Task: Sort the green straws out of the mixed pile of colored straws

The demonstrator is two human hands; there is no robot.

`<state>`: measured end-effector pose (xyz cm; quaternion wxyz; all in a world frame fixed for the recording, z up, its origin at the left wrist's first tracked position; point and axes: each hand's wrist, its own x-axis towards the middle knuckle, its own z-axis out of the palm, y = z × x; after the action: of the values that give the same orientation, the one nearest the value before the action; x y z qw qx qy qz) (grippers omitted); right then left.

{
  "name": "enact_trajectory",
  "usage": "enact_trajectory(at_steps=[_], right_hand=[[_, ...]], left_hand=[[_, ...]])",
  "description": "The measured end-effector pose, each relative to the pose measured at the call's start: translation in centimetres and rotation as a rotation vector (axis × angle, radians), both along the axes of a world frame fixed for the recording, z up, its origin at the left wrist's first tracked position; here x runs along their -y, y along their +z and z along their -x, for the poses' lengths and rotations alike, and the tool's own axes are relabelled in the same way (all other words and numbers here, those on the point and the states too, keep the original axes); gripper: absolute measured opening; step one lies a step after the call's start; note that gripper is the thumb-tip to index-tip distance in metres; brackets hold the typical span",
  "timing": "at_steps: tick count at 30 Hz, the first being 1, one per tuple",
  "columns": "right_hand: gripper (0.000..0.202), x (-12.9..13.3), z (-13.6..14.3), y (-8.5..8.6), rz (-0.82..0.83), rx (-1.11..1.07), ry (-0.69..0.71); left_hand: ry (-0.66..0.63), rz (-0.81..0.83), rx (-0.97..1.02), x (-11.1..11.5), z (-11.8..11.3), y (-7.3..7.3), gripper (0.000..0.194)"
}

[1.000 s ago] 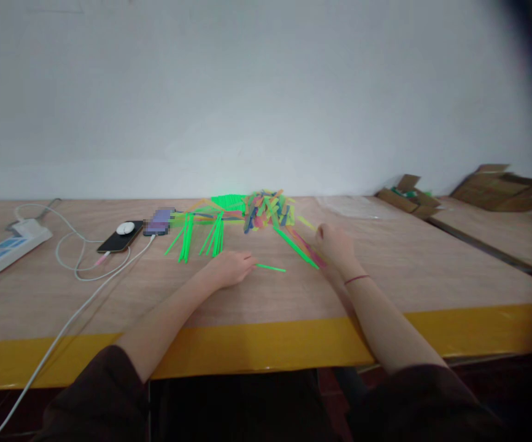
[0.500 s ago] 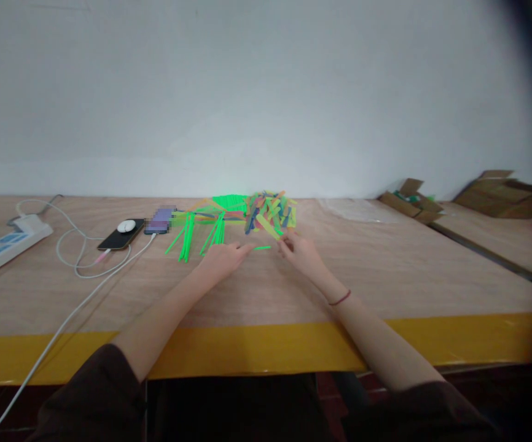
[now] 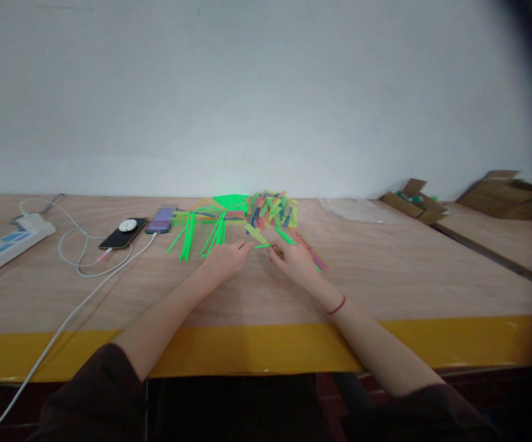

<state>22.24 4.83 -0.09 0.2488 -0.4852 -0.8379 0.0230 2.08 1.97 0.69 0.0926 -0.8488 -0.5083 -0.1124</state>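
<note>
Thin green stick (image 3: pixel 262 246) spans the gap between the two hands, above the front-middle of the table (image 3: pixel 257 301). Left hand (image 3: pixel 226 259) has its left end, thumb and fingertips pinched on it. Right hand (image 3: pixel 298 261), red band (image 3: pixel 335 307) at the wrist, has bent fingers at the other end; can't tell if they are closed on it. Yellow strip (image 3: pixel 255 234) just behind the stick, angled; can't tell if touching. Mixed-colour strip pile (image 3: pixel 270 210) farther back, pink strips (image 3: pixel 311 250) right of it, partly behind the right hand. Two green stick bunches, left bunch (image 3: pixel 187 238) and right bunch (image 3: pixel 218 233), beyond the left hand; dense green stack (image 3: pixel 230 202) by the wall. Farther left: purple-screened phone (image 3: pixel 161 220), black phone (image 3: pixel 117 239) with white mouse (image 3: pixel 128 225) on top, power strip (image 3: pixel 12 248). Far right: two cardboard boxes, smaller box (image 3: pixel 413 205) and larger box (image 3: pixel 505 196).
</note>
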Motion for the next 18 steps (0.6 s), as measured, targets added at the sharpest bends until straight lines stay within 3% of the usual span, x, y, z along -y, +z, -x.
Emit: enact_trajectory(at_steps=[11, 18], right_hand=[[0.026, 0.22, 0.06, 0.27, 0.001, -0.003, -0.046], [0.030, 0.58, 0.37, -0.45, -0.085, 0.130, -0.091]], left_hand=[[0.022, 0.016, -0.003, 0.23, -0.06, 0.35, 0.038], [0.066, 0.020, -0.015, 0.63, -0.47, 0.34, 0.038]])
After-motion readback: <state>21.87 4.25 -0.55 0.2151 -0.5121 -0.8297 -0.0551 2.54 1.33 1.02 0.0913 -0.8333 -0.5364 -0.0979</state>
